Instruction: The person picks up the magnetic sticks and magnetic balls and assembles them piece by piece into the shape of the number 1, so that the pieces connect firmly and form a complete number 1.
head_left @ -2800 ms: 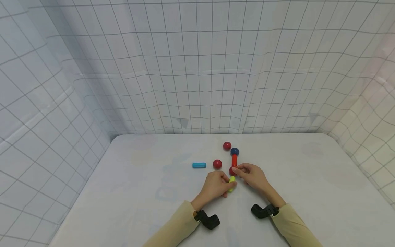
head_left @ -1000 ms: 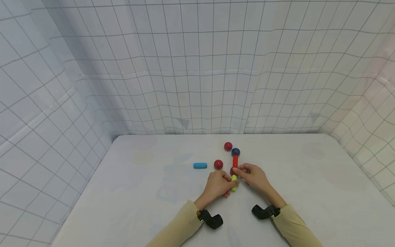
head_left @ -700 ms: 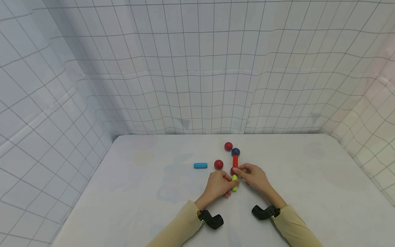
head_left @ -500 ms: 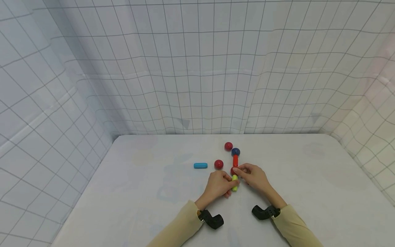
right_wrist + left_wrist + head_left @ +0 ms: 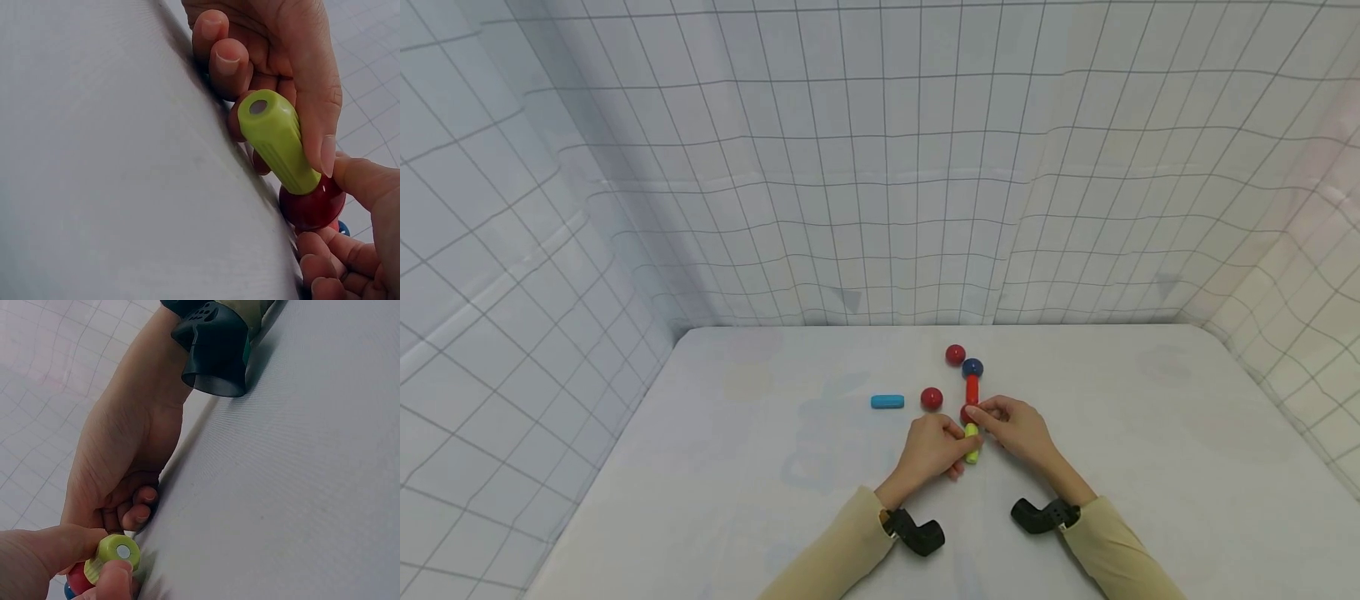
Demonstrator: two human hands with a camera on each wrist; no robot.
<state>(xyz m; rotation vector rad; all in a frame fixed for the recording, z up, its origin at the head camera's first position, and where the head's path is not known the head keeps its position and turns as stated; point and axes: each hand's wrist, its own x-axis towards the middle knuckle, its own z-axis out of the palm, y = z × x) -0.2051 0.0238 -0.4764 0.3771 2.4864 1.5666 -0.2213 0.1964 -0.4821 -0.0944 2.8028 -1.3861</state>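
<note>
My left hand [image 5: 927,447] pinches a yellow-green magnetic rod [image 5: 972,431] between thumb and fingers. A pale round disc shows in the rod's near end [image 5: 123,552]. My right hand [image 5: 1017,428] grips a dark red ball [image 5: 312,206], thumb on one side and fingers on the other. In the right wrist view the yellow-green rod's far end meets this ball. Beyond the ball, a red rod [image 5: 972,389] leads away to a dark blue ball [image 5: 972,367], all in one line on the white table.
One loose red ball [image 5: 932,398] lies left of the line, and another red ball [image 5: 955,354] sits beside the blue one. Farther left is a light blue rod [image 5: 887,402]. A gridded white curtain [image 5: 880,208] hangs behind the table [image 5: 737,467].
The yellow-green rod, at first tilted and slightly apart from the held red ball, has moved up against it and straightened into the line. Over the last half second almost nothing moves.
</note>
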